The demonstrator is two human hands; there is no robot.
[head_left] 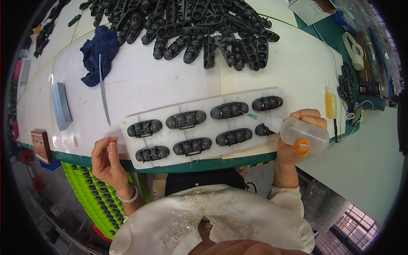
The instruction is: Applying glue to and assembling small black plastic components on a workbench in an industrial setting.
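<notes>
My right hand is wrapped round a translucent squeeze bottle with a green needle tip. An orange patch shows on the bottle's near side. The thin needle points left, its end at a black plastic part in the tray's back row. The long white tray carries two rows of such black parts, each with rounded domes; the bottle's nozzle partly covers the front-right one. Beside the tray's left end, my left hand hovers by the table edge, loosely curled, with nothing visible in it.
A large heap of black parts lies at the back. Left are a dark blue cloth, a metal spring-like strip and a grey ridged block. An amber bottle and white headphones are right. Green trays stand below the table edge.
</notes>
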